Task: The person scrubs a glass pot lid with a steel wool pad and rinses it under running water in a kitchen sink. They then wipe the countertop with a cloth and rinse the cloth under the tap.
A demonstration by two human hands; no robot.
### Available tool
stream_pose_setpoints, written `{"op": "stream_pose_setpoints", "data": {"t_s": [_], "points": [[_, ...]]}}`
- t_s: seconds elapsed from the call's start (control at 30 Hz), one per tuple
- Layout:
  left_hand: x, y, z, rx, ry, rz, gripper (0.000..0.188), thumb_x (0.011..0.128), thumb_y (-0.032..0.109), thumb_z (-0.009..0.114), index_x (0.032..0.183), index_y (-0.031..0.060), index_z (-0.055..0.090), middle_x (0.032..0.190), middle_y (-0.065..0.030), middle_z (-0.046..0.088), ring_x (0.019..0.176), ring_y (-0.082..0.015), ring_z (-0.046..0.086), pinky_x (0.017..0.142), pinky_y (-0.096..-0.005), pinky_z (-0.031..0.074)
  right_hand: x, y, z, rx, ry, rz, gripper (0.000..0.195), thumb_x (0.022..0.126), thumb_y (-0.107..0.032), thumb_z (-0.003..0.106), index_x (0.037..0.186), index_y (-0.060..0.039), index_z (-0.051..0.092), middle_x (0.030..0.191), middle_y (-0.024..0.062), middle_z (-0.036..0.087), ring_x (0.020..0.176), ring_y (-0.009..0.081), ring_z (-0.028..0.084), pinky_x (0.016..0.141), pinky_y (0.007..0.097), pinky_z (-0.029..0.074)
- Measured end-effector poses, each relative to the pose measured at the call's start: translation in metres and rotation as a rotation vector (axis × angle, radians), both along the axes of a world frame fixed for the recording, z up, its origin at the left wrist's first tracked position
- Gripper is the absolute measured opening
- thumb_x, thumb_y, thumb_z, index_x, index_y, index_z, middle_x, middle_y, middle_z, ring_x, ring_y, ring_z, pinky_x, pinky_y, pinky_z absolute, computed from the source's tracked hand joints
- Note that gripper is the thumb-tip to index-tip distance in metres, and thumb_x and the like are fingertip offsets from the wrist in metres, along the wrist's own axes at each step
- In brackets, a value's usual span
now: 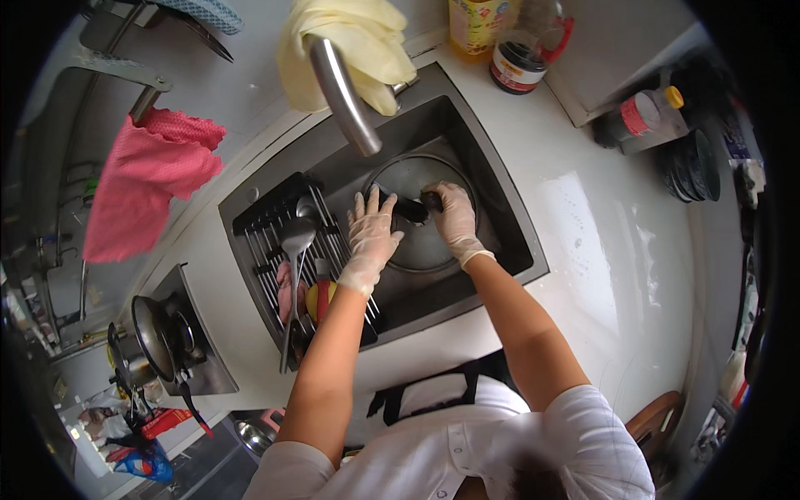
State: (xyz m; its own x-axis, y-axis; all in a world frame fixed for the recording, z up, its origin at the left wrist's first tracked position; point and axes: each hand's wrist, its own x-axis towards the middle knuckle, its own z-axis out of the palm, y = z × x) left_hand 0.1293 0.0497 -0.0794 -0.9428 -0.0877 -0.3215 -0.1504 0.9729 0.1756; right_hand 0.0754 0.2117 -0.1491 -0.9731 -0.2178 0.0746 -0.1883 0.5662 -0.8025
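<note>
Both hands wear thin translucent gloves and are over the dark sink [409,325]. In the sink lies a round, see-through glass lid [415,250] with a rim. My right hand [455,219] has its fingers curled around a small dark object [431,200] above the lid; whether this is a scrubber or another item I cannot tell. Between the hands runs a dark elongated piece [409,209], perhaps the lid's handle. My left hand [373,234], fingers spread, rests against its left end. The brushed-metal faucet [344,94] reaches over the sink's back edge.
A drying rack [262,247] at the sink's left holds a metal spatula [297,237] and a red-handled brush [322,287]. Yellow gloves [375,37] drape the faucet. A pink cloth [150,187] hangs left. Sauce bottle [519,62] stands behind; pan [155,337] on the left.
</note>
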Motion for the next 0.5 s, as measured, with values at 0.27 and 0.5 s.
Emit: {"op": "stream_pose_setpoints", "data": {"t_s": [0.27,0.5], "points": [[-0.028,-0.035,-0.085,0.074,-0.005,0.123,0.099,0.057,0.028,0.089,0.138,0.0095,0.034,0.128,-0.0198,0.039,0.118,-0.0383,0.046,0.096,-0.0406,0.046,0.036,-0.029,-0.021,0.046,-0.171,0.092,0.043,0.074,-0.007,0.072,0.116,-0.0098,0.063,0.128,0.0188,0.053,0.115,0.0372,0.052,0.100,0.0414,0.043],[-0.056,-0.049,-0.088,-0.032,-0.277,0.024,0.063,0.071,0.020,0.080,0.122,0.0084,0.045,0.118,-0.0198,0.048,0.100,-0.0372,0.061,0.084,-0.0400,0.054,0.042,-0.062,-0.020,0.173,-0.118,0.214,0.037,0.070,0.003,0.066,0.103,-0.0141,0.068,0.119,0.0110,0.057,0.112,0.0340,0.052,0.094,0.0381,0.046]]}}
